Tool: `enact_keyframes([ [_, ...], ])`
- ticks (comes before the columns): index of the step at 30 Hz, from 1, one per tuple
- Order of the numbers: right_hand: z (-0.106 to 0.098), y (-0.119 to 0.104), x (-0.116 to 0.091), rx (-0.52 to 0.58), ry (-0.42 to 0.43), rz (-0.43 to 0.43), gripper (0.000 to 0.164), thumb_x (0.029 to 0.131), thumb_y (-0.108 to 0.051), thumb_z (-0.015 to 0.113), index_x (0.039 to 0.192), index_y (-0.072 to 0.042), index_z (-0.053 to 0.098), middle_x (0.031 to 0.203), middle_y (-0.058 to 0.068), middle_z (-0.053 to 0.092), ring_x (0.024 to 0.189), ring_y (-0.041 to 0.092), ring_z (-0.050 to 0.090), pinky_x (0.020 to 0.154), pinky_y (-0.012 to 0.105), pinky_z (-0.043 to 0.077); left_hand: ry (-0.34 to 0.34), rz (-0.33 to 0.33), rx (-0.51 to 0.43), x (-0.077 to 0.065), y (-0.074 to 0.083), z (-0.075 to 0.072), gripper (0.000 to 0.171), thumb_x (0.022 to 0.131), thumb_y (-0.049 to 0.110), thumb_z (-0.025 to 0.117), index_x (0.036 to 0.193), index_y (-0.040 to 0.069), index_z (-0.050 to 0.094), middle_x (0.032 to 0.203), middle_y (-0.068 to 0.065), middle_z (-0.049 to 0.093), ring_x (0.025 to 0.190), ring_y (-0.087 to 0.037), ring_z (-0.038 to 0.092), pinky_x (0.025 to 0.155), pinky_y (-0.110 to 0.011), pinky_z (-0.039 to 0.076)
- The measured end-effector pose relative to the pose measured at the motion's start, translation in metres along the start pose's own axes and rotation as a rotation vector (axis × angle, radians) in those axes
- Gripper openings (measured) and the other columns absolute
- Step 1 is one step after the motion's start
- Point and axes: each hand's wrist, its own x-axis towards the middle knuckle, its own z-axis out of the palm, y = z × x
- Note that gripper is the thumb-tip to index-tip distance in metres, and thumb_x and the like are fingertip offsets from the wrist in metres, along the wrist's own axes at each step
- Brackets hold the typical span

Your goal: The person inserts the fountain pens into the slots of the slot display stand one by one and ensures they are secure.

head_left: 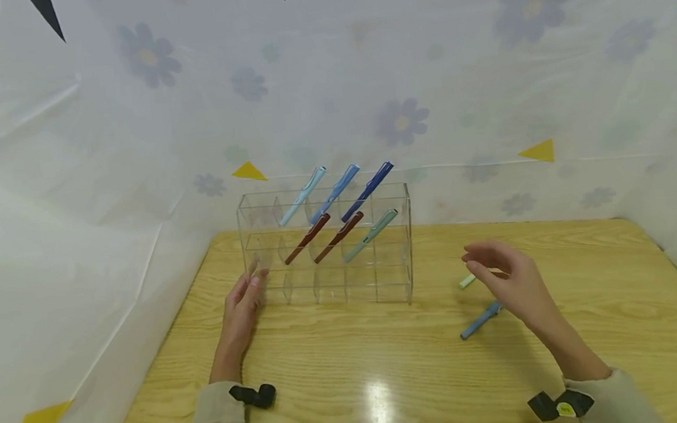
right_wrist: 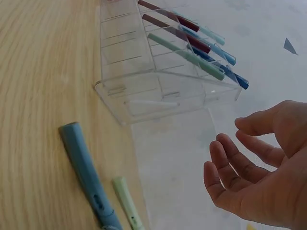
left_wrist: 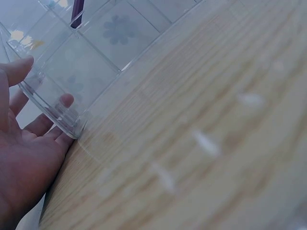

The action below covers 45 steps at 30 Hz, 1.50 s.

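The left hand (head_left: 241,312) grips a clear rack (head_left: 331,293); the right hand (head_left: 515,284) hovers, loosely curled, near two pens (head_left: 478,322). Flower-printed sheeting (head_left: 326,71) backs the wood-grain table (head_left: 424,365).

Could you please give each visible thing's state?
Clear rack: upright, partly filled
Light blue pen: racked, tilted
Mid-blue pen: racked, tilted
Dark blue pen: racked, tilted
Left maroon pen: racked, tilted
Right maroon pen: racked, tilted
Green pen: racked, tilted
Grey-blue pen: lying loose
Pale green pen: lying loose
Left hand: gripping clear rack
Right hand: raised, empty
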Motion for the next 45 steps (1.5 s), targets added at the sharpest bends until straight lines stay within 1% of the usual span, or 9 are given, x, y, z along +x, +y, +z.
enact_keyframes([
  [8, -0.021, 0.032, -0.017, 0.024, -0.005, 0.009, 0.030, 0.101, -0.005, 0.065, 0.131, -0.002, 0.065, 0.122, 0.013, 0.070, 0.110, 0.003, 0.064, 0.087, 0.014, 0.049, 0.011, -0.016, -0.005, -0.001, 0.002, 0.004, 0.053, 0.112, 0.033, 0.043, 0.154, 0.000, 0.042, 0.154, -0.019, 0.048, 0.150, -0.018, 0.027, 0.120, -0.045, 0.017],
  [12, -0.030, 0.047, -0.024, -0.012, 0.001, 0.025, 0.026, 0.102, -0.006, 0.064, 0.127, 0.002, 0.066, 0.122, 0.012, 0.068, 0.110, 0.003, 0.062, 0.087, 0.013, 0.049, 0.013, -0.022, 0.032, -0.001, 0.001, 0.002, 0.052, 0.112, 0.034, 0.043, 0.155, 0.004, 0.043, 0.157, -0.015, 0.046, 0.144, -0.017, 0.031, 0.110, -0.036, 0.026],
  [16, -0.036, 0.061, -0.029, -0.043, 0.005, 0.058, 0.027, 0.103, -0.009, 0.063, 0.127, 0.003, 0.065, 0.122, 0.014, 0.068, 0.109, -0.002, 0.061, 0.086, 0.011, 0.047, 0.027, -0.022, 0.058, -0.002, 0.002, 0.001, 0.053, 0.112, 0.037, 0.043, 0.154, 0.005, 0.046, 0.158, -0.013, 0.045, 0.139, -0.015, 0.034, 0.103, -0.029, 0.028],
  [19, -0.039, 0.069, -0.032, -0.013, -0.022, 0.086, 0.030, 0.104, -0.010, 0.063, 0.129, 0.005, 0.063, 0.123, 0.016, 0.068, 0.109, 0.000, 0.061, 0.086, 0.012, 0.047, 0.028, -0.023, 0.055, -0.002, 0.004, 0.000, 0.055, 0.112, 0.039, 0.043, 0.154, 0.004, 0.045, 0.158, -0.014, 0.045, 0.146, -0.013, 0.030, 0.111, -0.032, 0.025],
  [25, -0.042, 0.080, -0.036, -0.011, -0.066, 0.131, 0.034, 0.104, -0.015, 0.063, 0.132, 0.005, 0.062, 0.124, 0.013, 0.068, 0.111, 0.005, 0.059, 0.086, 0.013, 0.046, 0.011, -0.023, 0.045, -0.002, 0.003, -0.001, 0.057, 0.112, 0.039, 0.043, 0.152, -0.002, 0.044, 0.161, -0.016, 0.040, 0.151, -0.020, 0.026, 0.119, -0.048, 0.019],
  [29, -0.044, 0.088, -0.039, -0.061, -0.106, 0.132, 0.033, 0.101, -0.012, 0.067, 0.130, 0.003, 0.064, 0.121, 0.012, 0.069, 0.104, 0.002, 0.060, 0.084, 0.016, 0.047, 0.005, -0.035, 0.049, -0.002, 0.002, 0.000, 0.060, 0.111, 0.041, 0.043, 0.153, -0.002, 0.044, 0.163, -0.012, 0.038, 0.152, -0.019, 0.024, 0.119, -0.048, 0.019],
  [35, -0.048, 0.101, -0.039, -0.083, -0.208, 0.160, 0.034, 0.099, -0.013, 0.071, 0.131, 0.000, 0.065, 0.122, 0.017, 0.068, 0.105, 0.002, 0.060, 0.084, 0.023, 0.050, 0.012, -0.014, 0.072, -0.001, 0.001, -0.001, 0.058, 0.111, 0.043, 0.043, 0.157, 0.009, 0.042, 0.158, -0.015, 0.044, 0.151, -0.017, 0.026, 0.119, -0.046, 0.019],
  [40, -0.051, 0.107, -0.038, -0.055, -0.251, 0.202, 0.034, 0.097, -0.009, 0.072, 0.129, 0.000, 0.067, 0.119, 0.017, 0.069, 0.101, 0.007, 0.063, 0.078, 0.029, 0.054, 0.017, -0.025, 0.057, -0.001, 0.002, 0.000, 0.054, 0.111, 0.040, 0.043, 0.158, 0.013, 0.041, 0.156, -0.015, 0.048, 0.146, -0.016, 0.031, 0.113, -0.034, 0.025],
  [45, -0.049, 0.112, -0.038, -0.094, -0.254, 0.187, 0.028, 0.094, -0.004, 0.074, 0.122, 0.000, 0.071, 0.114, 0.017, 0.070, 0.091, 0.009, 0.065, 0.072, 0.029, 0.054, 0.020, -0.028, 0.015, -0.003, 0.002, 0.001, 0.052, 0.112, 0.037, 0.044, 0.159, 0.014, 0.040, 0.154, -0.016, 0.049, 0.146, -0.016, 0.032, 0.104, -0.022, 0.029],
])
